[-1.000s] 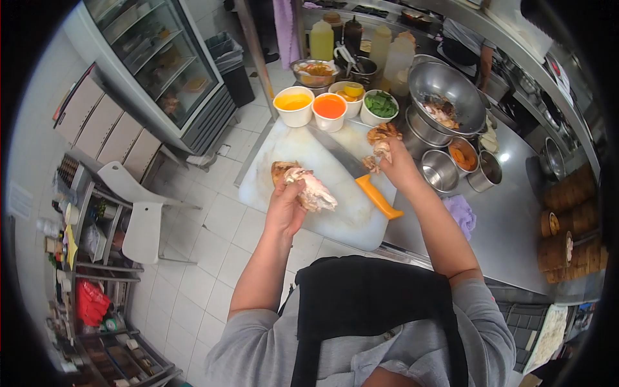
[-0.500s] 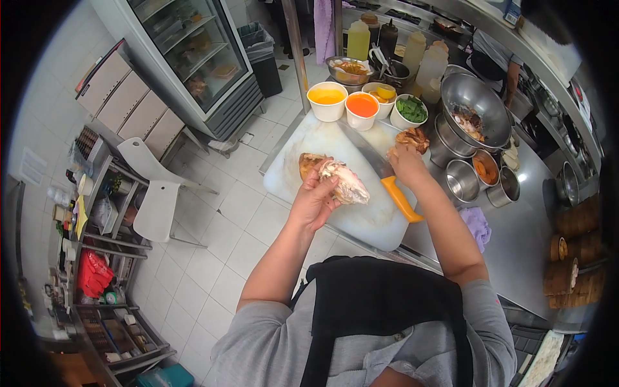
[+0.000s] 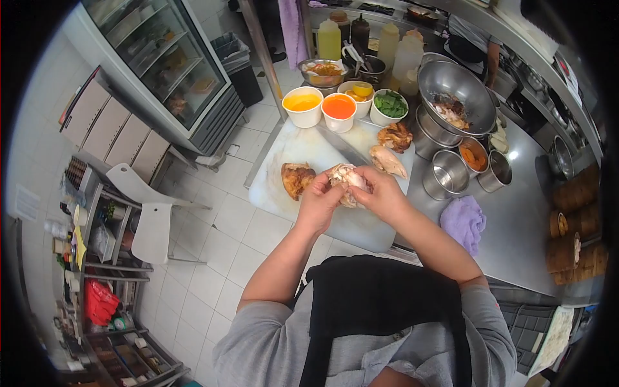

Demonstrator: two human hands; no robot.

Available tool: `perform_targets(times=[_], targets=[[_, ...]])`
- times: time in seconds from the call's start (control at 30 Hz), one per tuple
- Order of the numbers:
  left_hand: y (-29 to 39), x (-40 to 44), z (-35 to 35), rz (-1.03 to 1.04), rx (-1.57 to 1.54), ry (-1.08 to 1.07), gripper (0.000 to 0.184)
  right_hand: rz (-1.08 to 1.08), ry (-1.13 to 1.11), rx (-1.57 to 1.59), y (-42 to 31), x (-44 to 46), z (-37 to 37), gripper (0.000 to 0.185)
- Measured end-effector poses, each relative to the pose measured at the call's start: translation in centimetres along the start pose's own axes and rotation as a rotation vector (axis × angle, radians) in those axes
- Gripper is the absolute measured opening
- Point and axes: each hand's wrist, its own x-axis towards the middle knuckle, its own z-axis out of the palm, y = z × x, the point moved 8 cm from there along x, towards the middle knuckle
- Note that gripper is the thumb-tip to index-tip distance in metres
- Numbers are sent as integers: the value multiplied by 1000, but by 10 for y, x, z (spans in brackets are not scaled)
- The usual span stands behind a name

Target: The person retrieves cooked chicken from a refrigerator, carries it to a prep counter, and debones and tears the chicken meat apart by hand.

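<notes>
Over the white cutting board [image 3: 274, 174], my left hand [image 3: 319, 205] and my right hand [image 3: 382, 193] both grip one piece of pale chicken [image 3: 348, 175], thumbs close together on top. A browned chicken piece [image 3: 297, 180] lies on the board left of my hands. To the upper right are a pale, skinless piece [image 3: 387, 161] and another browned piece [image 3: 394, 137]. The knife [image 3: 342, 144] lies on the board with its blade showing; its handle is hidden behind my hands.
Tubs of yellow sauce [image 3: 302, 108], orange sauce [image 3: 338, 111] and green leaves [image 3: 389, 107] line the board's far edge. Right of it stand a large metal bowl [image 3: 456, 97], metal pots [image 3: 446, 174] and a purple cloth [image 3: 463, 224]. Behind the counter is another person [image 3: 474, 42].
My right hand has left the pale and browned pieces at the board's upper right and moved left. It now grips the chicken that my left hand was holding. The camera view has shifted.
</notes>
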Motion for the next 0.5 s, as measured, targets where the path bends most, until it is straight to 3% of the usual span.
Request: perform_targets(times=[0.17,0.23,0.37,0.43,0.5], targets=[[-11,5,4,61,167,-7,29,-46,45,-82,-3,-4,-13,32],[-6,5,11,81,269,-28,30,-48,62,25,3,-4,-16,28],[2,5,18,-5,216,-22,30,-50,72,-7,-4,-4,-25,27],[-1,6,14,-8,427,14,30,-200,138,-59,-13,-6,-28,26],[-2,6,17,19,424,-17,32,-129,130,-5,-9,-5,-30,25]])
